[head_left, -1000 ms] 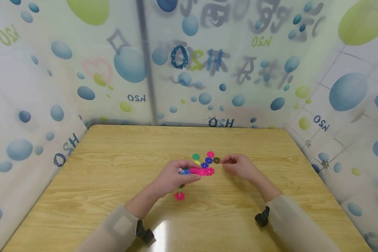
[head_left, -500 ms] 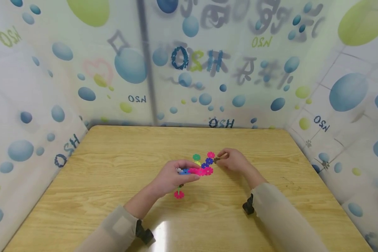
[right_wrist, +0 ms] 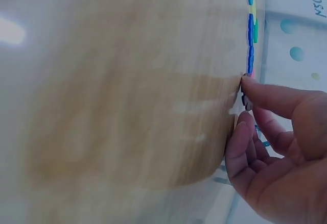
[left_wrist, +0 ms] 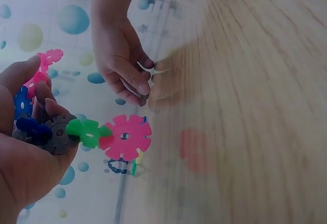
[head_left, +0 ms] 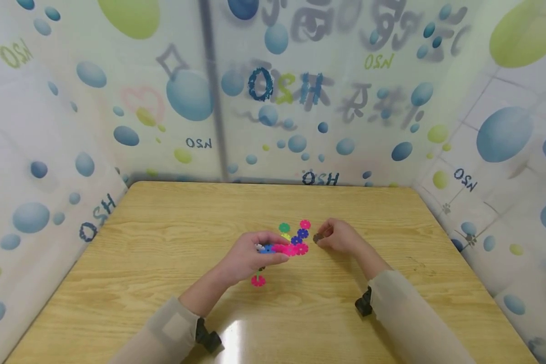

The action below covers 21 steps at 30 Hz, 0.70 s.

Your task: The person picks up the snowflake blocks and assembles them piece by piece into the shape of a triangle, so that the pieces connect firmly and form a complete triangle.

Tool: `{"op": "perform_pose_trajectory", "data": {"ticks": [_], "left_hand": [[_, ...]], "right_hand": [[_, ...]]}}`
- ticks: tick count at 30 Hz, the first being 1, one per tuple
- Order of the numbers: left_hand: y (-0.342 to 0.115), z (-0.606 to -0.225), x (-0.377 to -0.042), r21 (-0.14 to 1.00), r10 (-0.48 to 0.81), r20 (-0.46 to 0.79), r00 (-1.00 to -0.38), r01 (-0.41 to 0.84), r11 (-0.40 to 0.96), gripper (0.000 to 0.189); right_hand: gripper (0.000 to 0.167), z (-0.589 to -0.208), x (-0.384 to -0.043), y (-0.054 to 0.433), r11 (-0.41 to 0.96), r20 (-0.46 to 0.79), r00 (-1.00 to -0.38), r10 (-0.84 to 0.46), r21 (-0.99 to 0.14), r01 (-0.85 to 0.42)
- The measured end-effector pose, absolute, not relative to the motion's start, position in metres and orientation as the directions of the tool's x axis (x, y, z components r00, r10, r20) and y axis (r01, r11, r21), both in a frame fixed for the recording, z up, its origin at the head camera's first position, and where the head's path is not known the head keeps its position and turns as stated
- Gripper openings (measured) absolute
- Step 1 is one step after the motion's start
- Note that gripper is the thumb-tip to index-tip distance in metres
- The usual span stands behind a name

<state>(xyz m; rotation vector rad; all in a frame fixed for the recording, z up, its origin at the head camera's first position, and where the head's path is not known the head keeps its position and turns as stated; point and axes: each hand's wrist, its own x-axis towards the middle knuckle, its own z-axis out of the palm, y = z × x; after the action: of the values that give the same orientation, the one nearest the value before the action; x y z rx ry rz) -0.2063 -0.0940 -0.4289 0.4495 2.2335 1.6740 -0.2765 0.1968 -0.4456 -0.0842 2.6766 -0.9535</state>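
My left hand grips a row of interlocking snowflake discs, with blue and white ones partly under the fingers and pink discs past the fingertips. Beyond them in the head view lie dark blue discs, a pink disc, a green disc and a yellow one. Seen from the left wrist, a green disc and a large pink disc stick out below the palm. The thumb and fingers of my right hand pinch a brown disc, a small gap right of the dark blue discs.
A light wooden table extends under both hands. Its back and sides meet pale curtain walls printed with blue and green drops. Each sleeve carries a black wrist camera at the cuff.
My right hand moved in to the brown disc beside the dark blue ones, took hold of it, then drew it slightly right and nearer. The left hand has stayed almost still.
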Motion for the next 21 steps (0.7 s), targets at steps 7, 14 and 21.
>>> {"op": "perform_pose_trajectory", "data": {"ticks": [7,14,21], "left_hand": [[-0.091,-0.43,-0.206,0.965,0.441,-0.055,-0.896,0.066,0.254,0.031],[-0.089,-0.429,-0.204,0.965,0.431,-0.066,-0.9,0.052,0.258,0.032],[-0.087,-0.429,-0.204,0.96,0.426,-0.061,-0.902,0.063,0.272,0.032]], "right_hand": [[0.025,-0.447,-0.255,0.205,0.756,-0.216,-0.953,-0.212,-0.655,-0.02],[0.013,-0.445,-0.228,0.213,0.601,-0.117,-0.955,-0.274,-0.795,-0.075],[0.034,-0.421,-0.203,0.214,0.264,-0.138,-0.944,-0.299,-0.963,0.057]]}}
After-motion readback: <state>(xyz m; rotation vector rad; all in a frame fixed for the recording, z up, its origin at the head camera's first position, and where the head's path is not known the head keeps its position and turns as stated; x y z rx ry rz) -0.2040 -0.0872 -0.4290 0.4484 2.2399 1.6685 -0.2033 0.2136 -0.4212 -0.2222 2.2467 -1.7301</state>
